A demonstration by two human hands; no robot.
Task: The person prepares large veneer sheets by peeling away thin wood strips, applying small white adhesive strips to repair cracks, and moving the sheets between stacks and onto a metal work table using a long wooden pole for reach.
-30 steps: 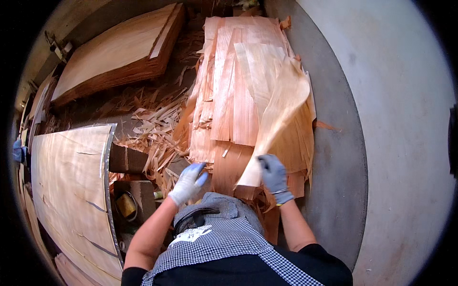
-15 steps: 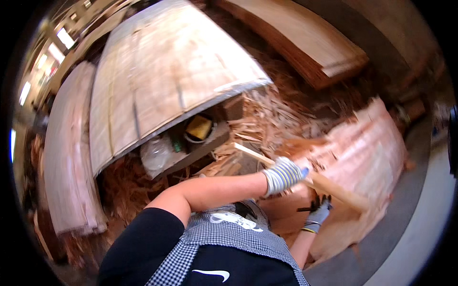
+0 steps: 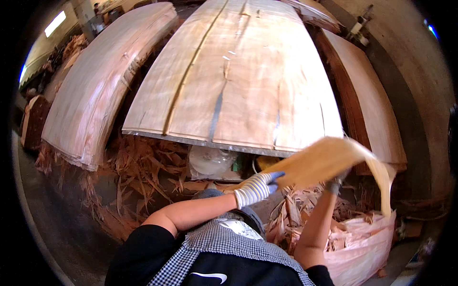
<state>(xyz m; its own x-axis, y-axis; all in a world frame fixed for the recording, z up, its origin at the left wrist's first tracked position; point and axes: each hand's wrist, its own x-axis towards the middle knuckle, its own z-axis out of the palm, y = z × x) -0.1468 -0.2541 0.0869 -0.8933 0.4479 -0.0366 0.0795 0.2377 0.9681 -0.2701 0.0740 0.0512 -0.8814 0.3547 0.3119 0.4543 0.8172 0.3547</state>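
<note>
A long, thin strip of wood veneer (image 3: 319,162) is lifted in front of me, its far right end bending down toward the floor. My left hand (image 3: 257,188), in a striped glove with blue fingertips, is closed on the strip's left end. My right hand (image 3: 337,181), in a grey glove, grips the strip's lower edge farther right; its fingers are partly hidden by the wood. Just beyond the strip lies a broad table (image 3: 248,95) topped with pale veneer sheets, with dark gaps and splits running along them.
A stack of veneer sheets (image 3: 109,81) lies left of the table, another stack (image 3: 367,90) at right. Under the table's near edge are a clear plastic bag (image 3: 210,161) and a container. Wood scraps (image 3: 148,167) litter the floor; a pinkish veneer bundle (image 3: 362,248) sits at lower right.
My view has swung to the right side's table front. The veneer strip has come up from the pinkish bundle toward the table, and my right hand has moved up onto it.
</note>
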